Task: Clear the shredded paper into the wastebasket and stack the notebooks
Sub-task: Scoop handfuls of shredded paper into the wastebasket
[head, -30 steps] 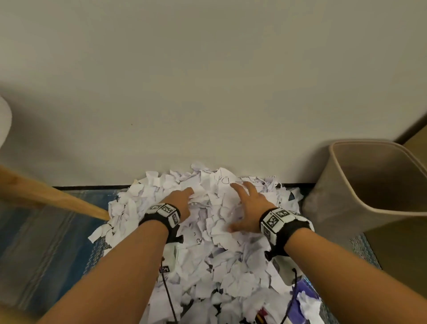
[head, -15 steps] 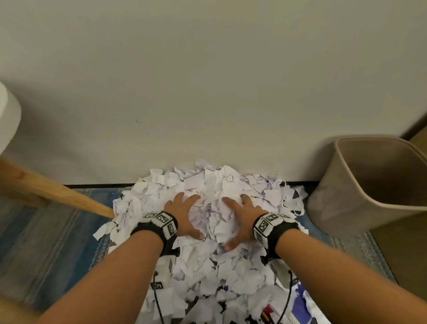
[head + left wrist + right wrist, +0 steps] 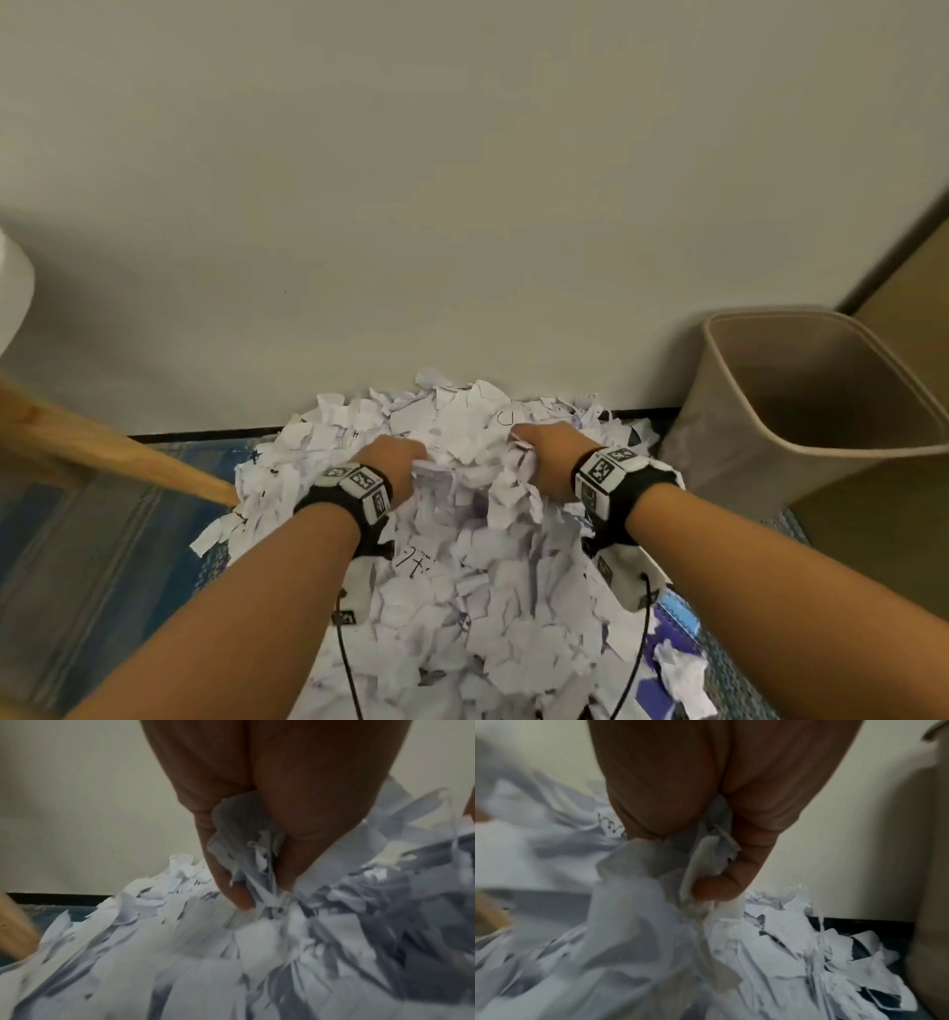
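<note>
Writing: dark pen marks show on a few scraps of the shredded paper, one like a "D" near the top of the heap and some strokes lower down; none reads as a word.
Wrist bands: each wrist wears a black band with black-and-white square code tags.
Shredded paper: a broad white heap on the blue striped rug, reaching back to the wall and its dark baseboard.
Wastebasket: the tan wastebasket stands upright just right of the heap, against the wall, mouth open.
Notebook: a purple-blue cover peeks out at the heap's lower right edge, mostly buried under scraps.
Other things: a light wooden bar slants in from the left, its end touching the heap's left edge.
Left hand: the left hand is dug into the heap, fingers curled round a bunch of scraps.
Right hand: the right hand, beside it and a little apart, clamps another bunch, thumb pressed on the paper.
</note>
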Tool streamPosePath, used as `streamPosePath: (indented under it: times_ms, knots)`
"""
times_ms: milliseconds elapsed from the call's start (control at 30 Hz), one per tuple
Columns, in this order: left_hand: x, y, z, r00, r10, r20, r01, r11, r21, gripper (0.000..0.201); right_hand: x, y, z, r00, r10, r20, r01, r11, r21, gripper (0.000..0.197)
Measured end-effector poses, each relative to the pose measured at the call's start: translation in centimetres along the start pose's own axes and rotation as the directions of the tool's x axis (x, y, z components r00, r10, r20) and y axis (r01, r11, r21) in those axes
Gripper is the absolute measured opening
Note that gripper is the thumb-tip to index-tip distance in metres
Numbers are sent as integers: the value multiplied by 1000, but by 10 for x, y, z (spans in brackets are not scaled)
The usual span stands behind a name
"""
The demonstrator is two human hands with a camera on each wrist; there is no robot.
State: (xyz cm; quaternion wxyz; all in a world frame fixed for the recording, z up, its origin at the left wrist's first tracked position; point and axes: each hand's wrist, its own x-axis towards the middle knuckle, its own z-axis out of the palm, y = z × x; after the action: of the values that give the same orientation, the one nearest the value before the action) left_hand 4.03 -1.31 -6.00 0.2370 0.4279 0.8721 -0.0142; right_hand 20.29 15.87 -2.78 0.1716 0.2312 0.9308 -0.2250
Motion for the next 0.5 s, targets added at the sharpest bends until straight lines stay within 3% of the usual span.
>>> streamPosePath:
  times_ms: [67, 133, 300, 433, 500]
  knots:
    - [4, 4, -12, 996, -7, -84, 3, 999, -53, 36, -5, 10, -11, 998, 5, -61, -4, 1000, 16, 36]
    - [5, 11, -13, 992, -18, -127, 4, 994, -110, 54, -12, 19, -19, 994, 25, -104, -21, 999, 35, 34]
    - [-2, 35, 15, 998, -59, 36, 58, 998, 28, 87, -17, 35, -21, 990, 87, -112, -85, 996, 24, 27]
    - [3, 42, 44, 978, -100, 184, 91, 994, 53, 130, -18, 42, -22, 987, 72, -143, -67, 997, 45, 24]
    - [2, 41, 54, 971, -107, 214, 94, 993, 67, 134, -19, 44, -23, 984, 57, -171, -44, 996, 77, 22]
